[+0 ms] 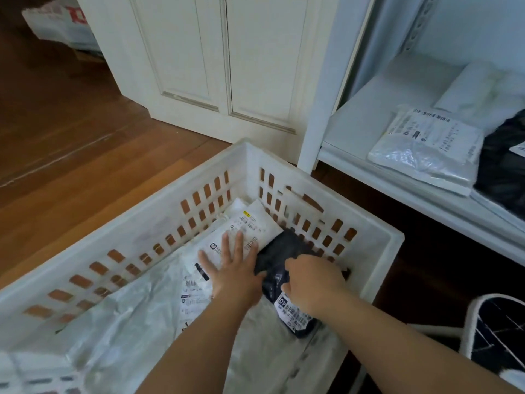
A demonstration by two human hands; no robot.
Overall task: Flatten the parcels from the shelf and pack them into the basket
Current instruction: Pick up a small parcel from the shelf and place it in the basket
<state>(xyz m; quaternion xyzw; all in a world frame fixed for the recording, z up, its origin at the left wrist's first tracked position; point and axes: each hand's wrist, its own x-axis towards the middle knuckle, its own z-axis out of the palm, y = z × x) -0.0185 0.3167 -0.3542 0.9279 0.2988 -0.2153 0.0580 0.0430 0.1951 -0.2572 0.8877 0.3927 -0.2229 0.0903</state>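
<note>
A white slotted basket [377,237] stands on the floor below me with several parcels in it. My left hand [233,268] presses flat, fingers spread, on a white labelled parcel [255,223] at the basket's far end. Beside it lies a black parcel [281,251] with a white barcode label, against the right wall. My right hand [312,282] rests on the black parcel with fingers curled down over its edge. A large white bag [127,336] covers the basket's near part. On the white shelf [355,120] at right lie a clear-wrapped white parcel [426,149] and a black one [502,166].
White panelled doors [221,66] stand behind the basket. Wooden floor [71,137] stretches to the left, with a white bag [59,21] far back. A dark patterned item with a white rim [497,336] sits at lower right, close to the basket.
</note>
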